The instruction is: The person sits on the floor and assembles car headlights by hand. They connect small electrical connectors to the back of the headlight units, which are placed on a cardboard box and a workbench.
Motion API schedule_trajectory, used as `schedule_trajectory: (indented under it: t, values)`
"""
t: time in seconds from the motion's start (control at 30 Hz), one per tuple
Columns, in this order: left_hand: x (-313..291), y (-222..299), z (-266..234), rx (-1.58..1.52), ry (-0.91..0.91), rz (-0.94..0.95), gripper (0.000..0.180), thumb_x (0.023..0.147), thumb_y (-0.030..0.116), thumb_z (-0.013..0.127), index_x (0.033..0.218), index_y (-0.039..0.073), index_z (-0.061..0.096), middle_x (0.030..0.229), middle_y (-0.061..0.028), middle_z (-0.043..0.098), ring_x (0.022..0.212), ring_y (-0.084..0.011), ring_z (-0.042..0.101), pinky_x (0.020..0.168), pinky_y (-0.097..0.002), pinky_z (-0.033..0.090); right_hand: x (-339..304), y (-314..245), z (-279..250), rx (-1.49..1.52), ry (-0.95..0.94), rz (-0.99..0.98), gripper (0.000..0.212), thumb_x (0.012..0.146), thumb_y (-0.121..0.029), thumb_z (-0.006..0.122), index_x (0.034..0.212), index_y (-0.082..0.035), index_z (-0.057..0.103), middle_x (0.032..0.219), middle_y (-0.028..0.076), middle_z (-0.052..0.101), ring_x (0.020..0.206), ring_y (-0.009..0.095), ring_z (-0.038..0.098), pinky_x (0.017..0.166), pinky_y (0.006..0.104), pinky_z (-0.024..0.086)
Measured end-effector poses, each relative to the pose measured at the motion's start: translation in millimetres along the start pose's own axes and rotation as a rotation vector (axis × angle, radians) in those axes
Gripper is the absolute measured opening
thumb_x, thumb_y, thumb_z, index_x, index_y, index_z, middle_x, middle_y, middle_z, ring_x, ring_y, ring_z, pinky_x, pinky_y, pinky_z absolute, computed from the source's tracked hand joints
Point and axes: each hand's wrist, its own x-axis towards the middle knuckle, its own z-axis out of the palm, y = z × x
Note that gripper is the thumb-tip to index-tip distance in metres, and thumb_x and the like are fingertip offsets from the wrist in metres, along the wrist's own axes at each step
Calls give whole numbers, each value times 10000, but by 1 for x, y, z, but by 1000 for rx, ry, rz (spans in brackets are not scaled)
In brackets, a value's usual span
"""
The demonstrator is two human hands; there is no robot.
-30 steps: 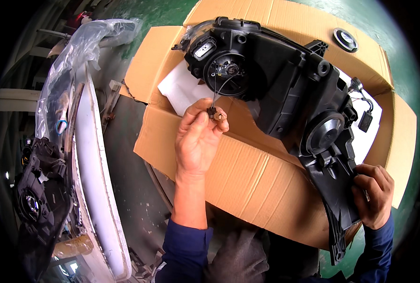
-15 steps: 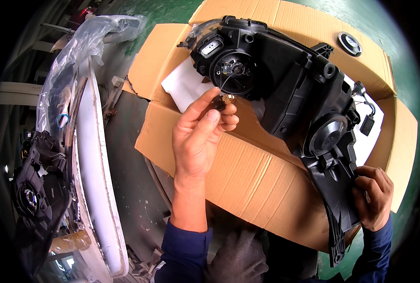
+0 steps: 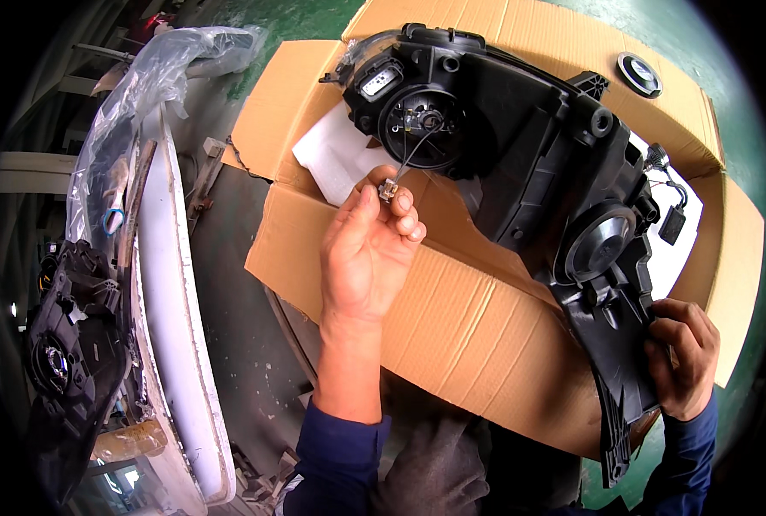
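A black car headlight housing (image 3: 520, 129) lies back side up across an open cardboard box (image 3: 460, 318). Between thumb and fingertips of my left hand (image 3: 361, 249) is a small wired connector (image 3: 388, 190) with metal contacts. Its thin dark wire (image 3: 413, 156) runs up into the round opening (image 3: 419, 127) of the housing, whose inner parts show. My right hand (image 3: 684, 357) grips the edge of the housing's narrow bracket end (image 3: 611, 353), thumb partly hidden. A round black cap (image 3: 602, 243) covers another opening near that end.
A loose round cap (image 3: 639, 75) rests on the far box flap. White foam (image 3: 327, 159) lines the box, and a short cable with a plug (image 3: 673, 225) hangs at its right. Leftward stand a long white panel (image 3: 172, 301), clear plastic wrap (image 3: 142, 95) and another dark headlight housing (image 3: 73, 335).
My left hand has turned and drawn slightly down with the connector, so its metal side now shows and the wire looks straighter. The right hand stays in place on the bracket end.
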Motion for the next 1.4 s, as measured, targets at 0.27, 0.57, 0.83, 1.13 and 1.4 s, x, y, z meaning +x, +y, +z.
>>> schedule_trajectory:
  t: [0.27, 0.57, 0.83, 1.13, 1.4]
  values:
    - [2, -6, -6, -83, -23, -29, 307, 1075, 246, 498, 1301, 46, 555, 942, -53, 567, 816, -149, 525, 765, -298, 442, -1, 3, 0, 7, -1, 5, 224, 699, -16, 682, 908, -1, 603, 972, 195, 651, 783, 338, 639, 694, 418, 524]
    - [2, -7, -8, -64, -21, -24, 312, 1079, 248, 482, 1307, 49, 560, 932, -40, 571, 809, -137, 534, 770, -294, 444, 0, 4, 0, 21, -5, -4, 219, 709, -25, 674, 914, -3, 601, 970, 200, 647, 787, 343, 642, 692, 418, 527]
    - [0, -7, -5, 55, 71, 13, 258, 1084, 217, 455, 1281, 74, 542, 947, -49, 570, 819, -141, 507, 776, -305, 435, 0, 4, 1, 34, 1, -7, 223, 709, -25, 672, 919, -5, 598, 971, 203, 644, 791, 346, 644, 695, 421, 527]
    - [1, -13, -9, 272, 73, 137, 229, 1030, 121, 561, 1230, 45, 643, 1025, -82, 691, 905, -169, 647, 820, -301, 505, -1, 2, 2, 55, -2, 35, 219, 714, -26, 670, 919, -6, 595, 983, 205, 645, 812, 365, 648, 719, 430, 531]
    - [-3, -14, -8, 319, 44, 174, 264, 1041, 119, 537, 1277, 37, 622, 1070, -94, 689, 932, -166, 646, 856, -314, 515, -1, 2, 2, 65, 1, 56, 219, 718, -23, 666, 923, -8, 593, 989, 206, 645, 817, 370, 648, 728, 432, 531]
